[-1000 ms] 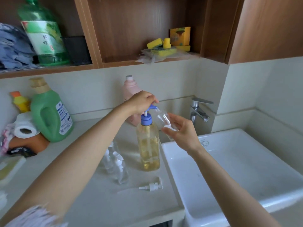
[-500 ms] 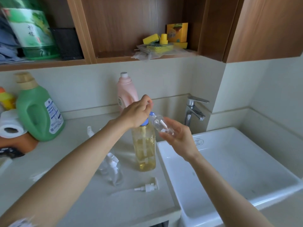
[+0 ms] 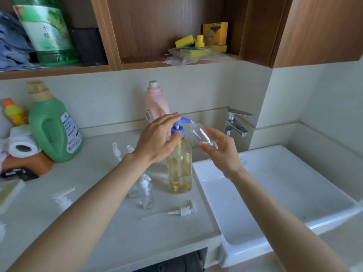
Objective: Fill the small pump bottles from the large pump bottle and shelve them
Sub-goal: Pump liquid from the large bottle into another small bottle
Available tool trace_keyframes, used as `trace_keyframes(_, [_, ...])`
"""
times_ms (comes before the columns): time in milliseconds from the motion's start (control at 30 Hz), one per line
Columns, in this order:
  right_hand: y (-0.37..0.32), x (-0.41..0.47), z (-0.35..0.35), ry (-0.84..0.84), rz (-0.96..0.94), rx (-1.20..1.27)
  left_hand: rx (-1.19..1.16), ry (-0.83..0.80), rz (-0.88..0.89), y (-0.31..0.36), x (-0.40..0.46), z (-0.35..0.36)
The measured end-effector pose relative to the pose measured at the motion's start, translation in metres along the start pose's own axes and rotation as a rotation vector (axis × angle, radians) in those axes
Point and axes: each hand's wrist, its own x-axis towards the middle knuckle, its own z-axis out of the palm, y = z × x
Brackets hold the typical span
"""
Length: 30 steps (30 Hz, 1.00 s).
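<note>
Resting spread left hand [image 3: 157, 141] on blue pump head [image 3: 181, 122], right hand [image 3: 220, 152] gripping small bottle [image 3: 202, 135]

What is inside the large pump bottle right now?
The large pump bottle holds yellowish liquid in its lower part, with the pump's dip tube running down through it. The left hand covers part of its shoulder.

Both bare forearms reach forward and converge. The left hand [image 3: 157, 138] is palm down, fingers extended and slightly bent, thumb tucked under. The right hand [image 3: 220, 148] is turned palm inward, fingers cupped loosely upward.
</note>
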Motion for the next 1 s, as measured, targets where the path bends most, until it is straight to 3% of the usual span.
trace_keyframes(433, [-0.01, -0.002, 0.0, -0.018, 0.026, 0.024, 0.047, -0.055, -0.047, 0.014, 0.006, -0.014])
trace_keyframes(733, [-0.003, 0.003, -0.003, -0.008, 0.005, -0.047, 0.033, 0.142, -0.024, 0.012, -0.006, 0.011])
trace_keyframes(1000, [-0.002, -0.001, -0.002, 0.014, 0.037, -0.038, -0.057, 0.081, -0.058, 0.016, -0.004, 0.001])
